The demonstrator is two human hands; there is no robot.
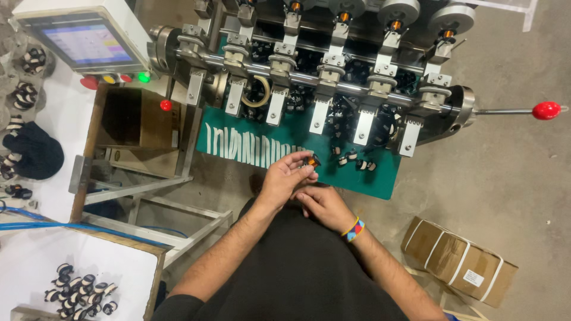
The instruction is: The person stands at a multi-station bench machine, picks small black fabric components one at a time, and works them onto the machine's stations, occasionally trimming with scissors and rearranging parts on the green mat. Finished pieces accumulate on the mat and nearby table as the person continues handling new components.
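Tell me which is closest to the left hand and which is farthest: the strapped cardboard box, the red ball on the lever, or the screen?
From the left hand, in the head view:
1. The strapped cardboard box, on the floor at lower right, is nearest.
2. The screen, at upper left.
3. The red ball on the lever, at far right, is farthest.

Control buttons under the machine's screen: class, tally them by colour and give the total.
Red buttons: 2
Yellow button: 1
Green button: 1
Total: 4
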